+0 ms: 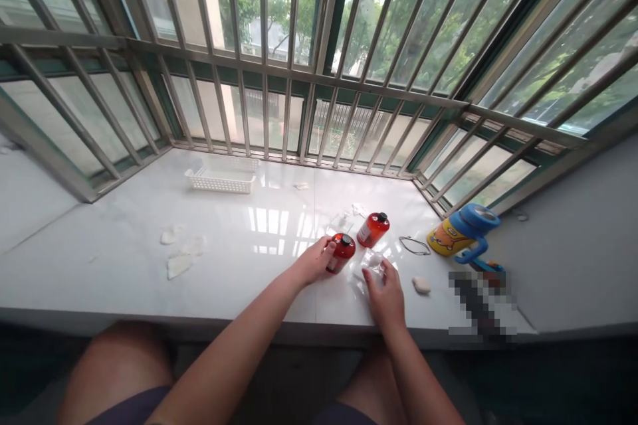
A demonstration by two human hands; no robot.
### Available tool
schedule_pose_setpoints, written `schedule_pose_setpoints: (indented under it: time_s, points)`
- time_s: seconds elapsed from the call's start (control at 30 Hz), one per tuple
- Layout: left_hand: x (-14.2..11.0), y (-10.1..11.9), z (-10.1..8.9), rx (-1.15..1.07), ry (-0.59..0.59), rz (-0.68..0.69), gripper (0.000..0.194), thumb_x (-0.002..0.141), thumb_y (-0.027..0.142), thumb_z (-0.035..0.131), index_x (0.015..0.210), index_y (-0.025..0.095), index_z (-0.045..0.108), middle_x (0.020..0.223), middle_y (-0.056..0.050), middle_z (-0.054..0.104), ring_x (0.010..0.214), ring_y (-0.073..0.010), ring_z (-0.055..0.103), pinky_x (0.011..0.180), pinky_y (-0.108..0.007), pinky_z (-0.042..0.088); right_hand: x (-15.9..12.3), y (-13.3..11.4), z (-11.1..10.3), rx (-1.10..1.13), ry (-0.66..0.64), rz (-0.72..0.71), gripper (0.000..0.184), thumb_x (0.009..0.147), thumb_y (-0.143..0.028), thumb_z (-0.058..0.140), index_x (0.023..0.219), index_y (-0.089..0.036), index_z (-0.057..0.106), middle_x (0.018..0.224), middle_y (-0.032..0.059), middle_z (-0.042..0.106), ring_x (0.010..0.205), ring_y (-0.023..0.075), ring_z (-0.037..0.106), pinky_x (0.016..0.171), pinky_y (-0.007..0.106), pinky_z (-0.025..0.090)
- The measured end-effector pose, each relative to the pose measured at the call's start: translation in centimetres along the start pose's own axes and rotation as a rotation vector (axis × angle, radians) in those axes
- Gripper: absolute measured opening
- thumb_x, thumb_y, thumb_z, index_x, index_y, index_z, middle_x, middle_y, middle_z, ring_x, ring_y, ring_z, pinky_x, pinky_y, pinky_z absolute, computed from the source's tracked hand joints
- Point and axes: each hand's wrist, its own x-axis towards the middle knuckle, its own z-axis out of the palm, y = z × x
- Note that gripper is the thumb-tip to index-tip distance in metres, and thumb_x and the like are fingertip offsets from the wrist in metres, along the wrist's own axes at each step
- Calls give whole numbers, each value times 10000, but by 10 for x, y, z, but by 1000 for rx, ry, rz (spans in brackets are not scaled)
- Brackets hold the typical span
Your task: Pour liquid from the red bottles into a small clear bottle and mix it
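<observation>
Nearest, a seated person's bare thighs (pixel 117 372) sit just below the edge of a glossy white desk (pixel 114 265). The left hand (pixel 314 260) has a closed grip around a red bottle with a black cap (pixel 341 254), slightly tilted on the desk. The right hand (pixel 383 293), its grip curled shut, holds crumpled clear plastic (pixel 373 267) just beside that bottle. A little farther, a second red bottle (pixel 373 228) stands upright, untouched, near a smaller clear plastic piece (pixel 340 223). To the right are a white lump (pixel 421 285), a thin dark wire loop (pixel 415 246) and a yellow-and-blue child's cup (pixel 462 231) on its side. To the left lie white scraps (pixel 178 254). Farthest, a white plastic basket (pixel 220 176) sits beneath a barred window (pixel 299 46).
</observation>
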Motion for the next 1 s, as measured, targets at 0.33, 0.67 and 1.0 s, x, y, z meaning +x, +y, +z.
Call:
schedule_pose_setpoints:
  time_s: [0.33, 0.67, 1.0]
  points:
    - [97, 3, -7, 147, 231, -51, 855, 882, 715, 724, 1503, 177, 486, 1600, -203, 516, 1483, -356, 495, 1197, -439, 404, 2, -5, 0, 27, 26, -45, 587, 961, -640, 640, 1410, -272, 551, 1410, 138, 606, 1293, 345, 587, 1112, 554, 491]
    - [108, -4, 12, 290, 251, 22, 105, 886, 270, 699, 959, 203, 663, 1006, -82, 741, 934, -232, 673, 846, -334, 499, 1, -3, 0, -6, 24, -45, 590, 970, -643, 630, 1412, -262, 540, 1417, 144, 603, 1300, 348, 588, 1121, 552, 493]
    - [-5, -57, -116, 473, 635, -53, 167, 938, 355, 592, 953, 222, 691, 1045, -83, 729, 1083, -273, 651, 1020, -354, 484, -3, -2, -1, 75, 45, -55, 784, 902, -658, 710, 1519, -242, 465, 1570, 159, 504, 1455, 353, 490, 1206, 554, 436]
